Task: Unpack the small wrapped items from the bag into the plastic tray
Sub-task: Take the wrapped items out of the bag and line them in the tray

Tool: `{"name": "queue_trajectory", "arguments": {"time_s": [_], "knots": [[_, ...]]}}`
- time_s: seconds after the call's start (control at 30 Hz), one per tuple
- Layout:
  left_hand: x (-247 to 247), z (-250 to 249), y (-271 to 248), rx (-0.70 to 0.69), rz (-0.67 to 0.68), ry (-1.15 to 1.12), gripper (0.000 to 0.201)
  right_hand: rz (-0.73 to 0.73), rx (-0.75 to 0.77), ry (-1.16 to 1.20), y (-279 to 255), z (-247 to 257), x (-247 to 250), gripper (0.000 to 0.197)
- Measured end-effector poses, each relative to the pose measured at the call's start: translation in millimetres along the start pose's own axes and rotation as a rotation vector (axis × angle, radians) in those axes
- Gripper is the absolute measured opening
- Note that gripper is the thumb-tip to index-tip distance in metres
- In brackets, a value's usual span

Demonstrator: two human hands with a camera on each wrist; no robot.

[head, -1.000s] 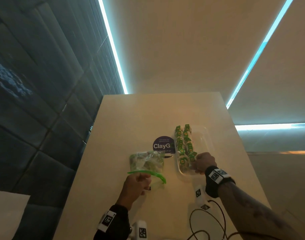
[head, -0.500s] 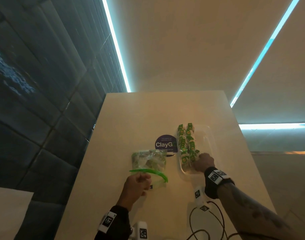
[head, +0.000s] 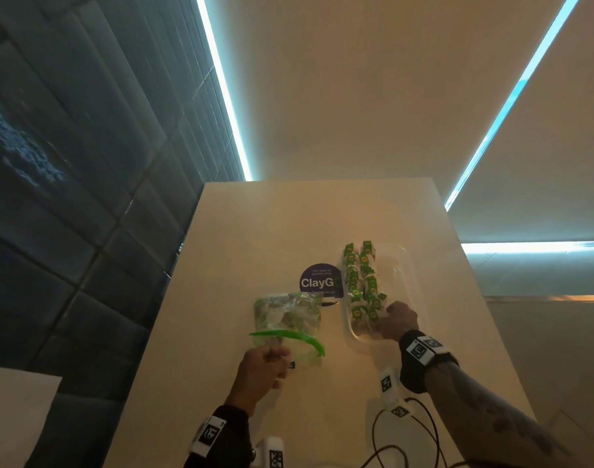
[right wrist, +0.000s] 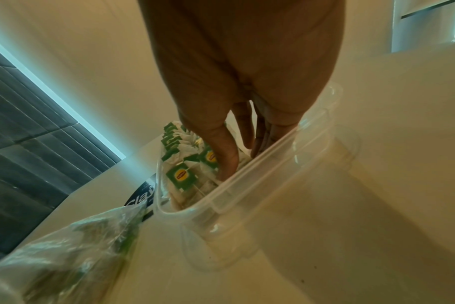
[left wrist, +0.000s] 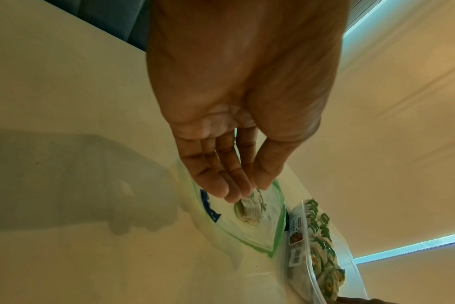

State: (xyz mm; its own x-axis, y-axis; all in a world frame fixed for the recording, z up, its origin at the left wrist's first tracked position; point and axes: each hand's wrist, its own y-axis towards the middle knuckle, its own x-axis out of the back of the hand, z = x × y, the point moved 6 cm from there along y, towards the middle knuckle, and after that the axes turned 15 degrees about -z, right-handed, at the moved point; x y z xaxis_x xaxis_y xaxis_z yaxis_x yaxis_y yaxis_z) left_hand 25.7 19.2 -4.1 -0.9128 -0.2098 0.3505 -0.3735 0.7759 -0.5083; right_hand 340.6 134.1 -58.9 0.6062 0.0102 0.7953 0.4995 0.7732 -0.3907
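A clear zip bag (head: 288, 315) with a green rim (head: 305, 339) lies on the table, wrapped tea bags inside it. My left hand (head: 275, 352) pinches its near rim between thumb and fingers (left wrist: 229, 185), and the mouth gapes toward me. To its right stands the clear plastic tray (head: 412, 298), with green-tagged tea bags (head: 363, 282) in rows along its left side. My right hand (head: 383, 319) reaches down into the tray's near end. There its thumb (right wrist: 226, 156) touches the tea bags (right wrist: 182, 176). Its fingertips are hidden behind the tray's rim (right wrist: 260, 164), and I see nothing gripped.
A round purple ClayG sticker (head: 317, 280) lies between bag and tray. Black cables (head: 407, 434) and white marker blocks (head: 388, 383) sit near the table's front edge. A dark tiled wall runs along the table's left side.
Both hands stay almost where they were: the left keeps hold of the bag's rim, and the right has shifted only slightly at the tray's near end.
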Motion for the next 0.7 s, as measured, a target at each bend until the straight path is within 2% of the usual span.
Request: {"name": "queue_trajectory", "arguments": {"time_s": [0.27,0.33,0.4,0.5,0.57,0.63,0.7], "knots": [[2.1,2.0,1.7,-0.027,-0.016,0.03,0.014,0.012,-0.003,0.026,1.1,-2.5,1.7,0.058],[3.1,2.0,3.9,-0.071,-0.054,0.076,0.015,-0.003,0.004,0.021,-4.2,1.9,11.4,0.056],[3.4,-1.1,5.6,-0.147,-0.108,0.174,0.019,-0.082,0.044,0.043,-12.0,10.7,28.1,0.05],[-1.6,-12.3,7.5,-0.3,-0.176,0.325,0.017,-0.188,0.261,0.088,-40.3,43.1,48.3,0.03],[-9.5,-17.4,12.0,-0.405,-0.179,0.416,0.022,-0.104,0.46,0.09,-73.7,70.8,42.4,0.023],[-20.0,-18.0,16.2,-0.493,-0.131,0.536,0.028,0.031,0.631,-0.007,-110.5,94.1,23.8,0.033],[-31.7,-13.2,20.4,-0.559,-0.062,0.626,0.037,0.135,0.718,-0.142,-134.0,105.8,-0.6,0.055]]}}
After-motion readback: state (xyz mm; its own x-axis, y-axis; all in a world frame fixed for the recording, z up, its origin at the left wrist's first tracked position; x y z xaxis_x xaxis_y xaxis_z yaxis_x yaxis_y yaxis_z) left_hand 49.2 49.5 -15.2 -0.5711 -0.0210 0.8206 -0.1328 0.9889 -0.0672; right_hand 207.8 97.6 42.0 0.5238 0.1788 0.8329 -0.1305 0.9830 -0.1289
